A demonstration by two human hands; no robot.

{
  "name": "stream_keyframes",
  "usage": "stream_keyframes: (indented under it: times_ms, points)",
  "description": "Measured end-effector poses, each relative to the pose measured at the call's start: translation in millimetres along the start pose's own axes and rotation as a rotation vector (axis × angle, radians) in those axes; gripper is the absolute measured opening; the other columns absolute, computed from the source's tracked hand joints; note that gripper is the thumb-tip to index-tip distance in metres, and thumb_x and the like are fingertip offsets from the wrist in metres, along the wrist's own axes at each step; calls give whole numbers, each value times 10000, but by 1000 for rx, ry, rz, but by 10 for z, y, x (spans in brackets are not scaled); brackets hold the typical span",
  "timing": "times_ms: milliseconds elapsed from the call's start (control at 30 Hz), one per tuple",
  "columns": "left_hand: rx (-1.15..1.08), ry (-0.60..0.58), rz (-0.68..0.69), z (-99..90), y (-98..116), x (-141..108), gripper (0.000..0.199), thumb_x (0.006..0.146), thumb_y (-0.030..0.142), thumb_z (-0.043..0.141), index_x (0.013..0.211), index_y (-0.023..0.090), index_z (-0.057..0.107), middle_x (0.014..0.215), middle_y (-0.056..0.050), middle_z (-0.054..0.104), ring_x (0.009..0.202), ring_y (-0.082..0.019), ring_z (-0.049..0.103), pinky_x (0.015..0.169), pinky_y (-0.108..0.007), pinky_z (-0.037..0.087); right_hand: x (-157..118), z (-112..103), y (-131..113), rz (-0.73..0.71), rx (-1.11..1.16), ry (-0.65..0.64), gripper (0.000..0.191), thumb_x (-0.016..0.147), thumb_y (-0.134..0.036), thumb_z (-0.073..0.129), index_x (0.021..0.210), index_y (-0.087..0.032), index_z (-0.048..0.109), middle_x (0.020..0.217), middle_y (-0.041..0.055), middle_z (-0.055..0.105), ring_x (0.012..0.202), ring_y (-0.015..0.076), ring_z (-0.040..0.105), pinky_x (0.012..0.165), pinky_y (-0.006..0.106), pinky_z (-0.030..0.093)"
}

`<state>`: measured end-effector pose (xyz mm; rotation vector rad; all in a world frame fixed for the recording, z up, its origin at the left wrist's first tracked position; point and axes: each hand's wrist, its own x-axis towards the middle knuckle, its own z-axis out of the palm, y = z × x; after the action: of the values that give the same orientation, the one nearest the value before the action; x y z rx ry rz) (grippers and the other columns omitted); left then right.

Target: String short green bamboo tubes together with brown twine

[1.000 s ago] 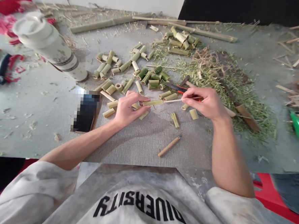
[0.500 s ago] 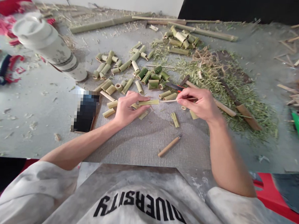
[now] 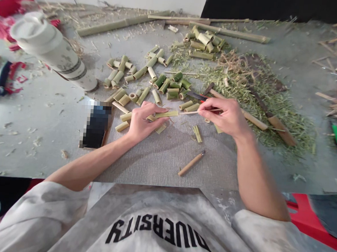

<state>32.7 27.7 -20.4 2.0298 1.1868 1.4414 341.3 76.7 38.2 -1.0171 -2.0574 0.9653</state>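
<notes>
My left hand (image 3: 145, 120) pinches a short, pale green bamboo piece (image 3: 170, 113) between thumb and fingers, above the grey table mat. My right hand (image 3: 222, 116) is closed round a thin wooden stick (image 3: 188, 112). The stick's tip points at the bamboo piece's right end, with a slight gap between them. Below the hands, a split bamboo piece (image 3: 197, 134) lies on the mat, and nearer me rests a wooden-handled tool (image 3: 191, 164) with a small metal tip. Just beyond the hands are several cut bamboo tubes (image 3: 173, 85).
A tall white cup (image 3: 58, 54) stands at the left, with a phone (image 3: 96, 125) nearer me. Green shavings (image 3: 278, 106) cover the right side, with a wooden-handled blade (image 3: 281, 131) on them. A hammer (image 3: 251, 119) lies by my right hand. Long bamboo poles (image 3: 117, 23) lie at the back.
The stick's tip has drawn slightly away from the bamboo piece's end, so a small gap shows. Both hands keep nearly the same places; the camera view has shifted slightly.
</notes>
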Motion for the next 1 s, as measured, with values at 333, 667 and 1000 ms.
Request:
stream_keyframes:
  times_ms: [333,667,1000]
  points:
    - [55,0,-52,16,24,7,168,967,379,882,996,217,850,938,-36,877,811,-198,787,859,-365,609,-31,-301,180,26,-146,263,169,1031,-435,788,994,-282,727,797,9,610,692,187,545,664,369,426]
    - [17,-110,-13,38,4,-8,182,1007,300,853,1173,234,885,1057,-58,900,837,-188,801,891,-353,620,33,397,98,-270,-451,109,409,1039,-629,775,1294,-311,746,1396,81,776,1310,364,674,1203,601,422]
    - [-165,-92,-148,19,76,-34,101,1078,291,696,1149,220,679,916,-5,838,836,-157,837,763,-272,609,-15,549,66,-273,-519,39,230,1149,-407,666,1109,-221,795,1111,70,841,1041,276,712,1014,460,421]
